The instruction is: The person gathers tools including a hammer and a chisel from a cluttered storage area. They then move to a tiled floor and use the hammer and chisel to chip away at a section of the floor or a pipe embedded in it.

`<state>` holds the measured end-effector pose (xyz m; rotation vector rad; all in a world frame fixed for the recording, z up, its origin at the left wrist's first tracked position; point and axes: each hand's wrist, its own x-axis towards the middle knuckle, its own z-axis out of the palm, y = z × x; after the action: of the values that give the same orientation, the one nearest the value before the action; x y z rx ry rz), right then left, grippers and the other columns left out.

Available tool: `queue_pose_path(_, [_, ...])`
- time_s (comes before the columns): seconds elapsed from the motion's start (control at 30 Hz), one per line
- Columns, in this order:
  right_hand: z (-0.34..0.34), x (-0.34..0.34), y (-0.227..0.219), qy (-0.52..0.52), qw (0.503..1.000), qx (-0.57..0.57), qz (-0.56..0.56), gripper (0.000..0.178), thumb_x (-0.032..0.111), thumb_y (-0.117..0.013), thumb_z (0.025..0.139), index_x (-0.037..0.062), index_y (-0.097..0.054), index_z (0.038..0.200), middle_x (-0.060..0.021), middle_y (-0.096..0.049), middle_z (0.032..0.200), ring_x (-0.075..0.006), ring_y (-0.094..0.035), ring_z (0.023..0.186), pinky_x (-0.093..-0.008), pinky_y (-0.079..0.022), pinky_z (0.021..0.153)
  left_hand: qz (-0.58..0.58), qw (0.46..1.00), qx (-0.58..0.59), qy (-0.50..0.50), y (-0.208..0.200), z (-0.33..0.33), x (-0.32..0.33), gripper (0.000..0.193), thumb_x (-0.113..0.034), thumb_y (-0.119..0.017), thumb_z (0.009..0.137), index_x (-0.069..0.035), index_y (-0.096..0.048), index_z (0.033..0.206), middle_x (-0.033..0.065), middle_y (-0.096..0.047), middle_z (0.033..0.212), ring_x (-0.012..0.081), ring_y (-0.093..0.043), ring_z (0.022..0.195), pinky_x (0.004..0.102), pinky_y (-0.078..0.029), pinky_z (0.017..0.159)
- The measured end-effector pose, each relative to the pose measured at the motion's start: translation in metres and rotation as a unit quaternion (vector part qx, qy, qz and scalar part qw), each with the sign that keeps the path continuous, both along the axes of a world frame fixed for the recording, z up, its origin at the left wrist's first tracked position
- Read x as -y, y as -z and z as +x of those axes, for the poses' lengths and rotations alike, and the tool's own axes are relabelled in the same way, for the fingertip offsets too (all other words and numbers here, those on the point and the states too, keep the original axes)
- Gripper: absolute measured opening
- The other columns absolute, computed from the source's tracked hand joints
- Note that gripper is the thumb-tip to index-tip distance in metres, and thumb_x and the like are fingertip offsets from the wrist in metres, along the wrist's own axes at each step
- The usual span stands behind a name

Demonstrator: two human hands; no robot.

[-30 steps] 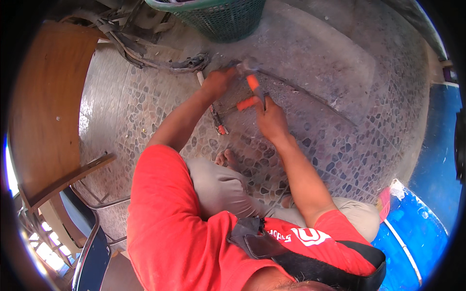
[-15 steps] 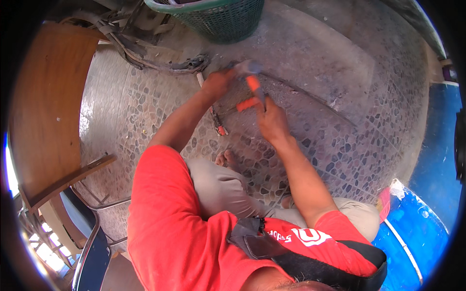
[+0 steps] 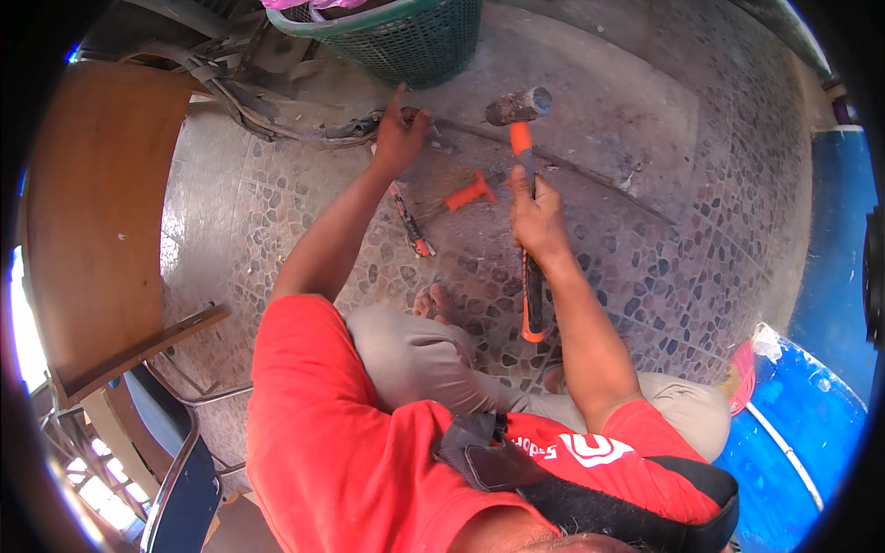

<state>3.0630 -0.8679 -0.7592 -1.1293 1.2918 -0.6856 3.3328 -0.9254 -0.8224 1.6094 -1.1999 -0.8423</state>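
Observation:
My right hand point(image 3: 538, 221) is wrapped round the black and orange handle of a club hammer point(image 3: 519, 109). Its worn steel head is at the far end, over the floor. To the left, my left hand point(image 3: 401, 140) reaches toward the far floor, index finger stretched out and the other fingers curled round something dark too small to name. Between the hands lies an orange grip with a flared guard point(image 3: 468, 192), like that of a chisel. Nearer me rests a narrow tool with red and dark parts point(image 3: 409, 224), its kind unclear.
A green mesh basket point(image 3: 406, 46) holding something pink stands at the far side. Dark cables point(image 3: 253, 115) run along the floor at far left. A long thin dark strip point(image 3: 599, 182) crosses the floor. Left stands a wooden panel point(image 3: 101, 212); right, a blue drum point(image 3: 784, 442).
The hammer has risen and swung right, away from my left hand, and now shows whole. My left hand has moved slightly left, its index finger stretched out. The orange grip stays on the floor.

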Motion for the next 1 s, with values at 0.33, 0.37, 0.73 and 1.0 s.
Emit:
queue_pose_path(0.33, [-0.008, -0.004, -0.033, 0.034, 0.995, 0.064, 0.069, 0.055, 0.055, -0.051, 0.1, 0.0006, -0.055, 0.099, 0.0018, -0.043, 0.054, -0.0071, -0.043, 0.041, -0.0262, -0.038, 0.039, 0.103, 0.984, -0.092, 0.113, 0.006, 0.014, -0.009, 0.038, -0.014, -0.064, 0.095, 0.006, -0.059, 0.126, 0.0079, -0.067, 0.09, 0.0124, -0.066, 0.077, 0.0276, -0.054, 0.071])
queue_pose_path(0.37, [-0.009, -0.004, -0.035, 0.039, 0.995, 0.067, 0.07, 0.054, 0.055, -0.051, 0.1, 0.0009, -0.055, 0.098, 0.0019, -0.043, 0.054, -0.0071, -0.043, 0.041, -0.0262, -0.038, 0.039, 0.105, 0.985, -0.042, 0.127, 0.005, 0.014, -0.009, 0.036, -0.016, -0.064, 0.095, 0.005, -0.061, 0.124, 0.0084, -0.067, 0.091, 0.0115, -0.065, 0.078, 0.0279, -0.053, 0.071])
queue_pose_path(0.73, [-0.008, -0.014, -0.022, 0.034, 0.996, 0.043, 0.064, 0.05, 0.055, -0.054, 0.099, 0.0064, -0.051, 0.087, 0.0013, -0.044, 0.056, -0.0078, -0.044, 0.041, -0.0268, -0.038, 0.037, 0.025, 0.961, 0.219, 0.168, 0.01, 0.024, -0.007, 0.031, -0.03, -0.065, 0.096, -0.001, -0.072, 0.103, 0.0189, -0.07, 0.094, 0.0321, -0.066, 0.086, 0.038, -0.05, 0.082])
queue_pose_path(1.0, [0.001, -0.017, -0.009, 0.021, 0.998, 0.023, 0.046, 0.05, 0.056, -0.054, 0.098, 0.0091, -0.048, 0.083, 0.0013, -0.045, 0.057, -0.0085, -0.046, 0.042, -0.027, -0.04, 0.038, 0.077, 0.926, 0.284, 0.236, 0.015, 0.023, -0.004, 0.024, -0.029, -0.064, 0.094, -0.006, -0.07, 0.096, 0.0219, -0.067, 0.088, 0.0428, -0.063, 0.083, 0.045, -0.051, 0.076])
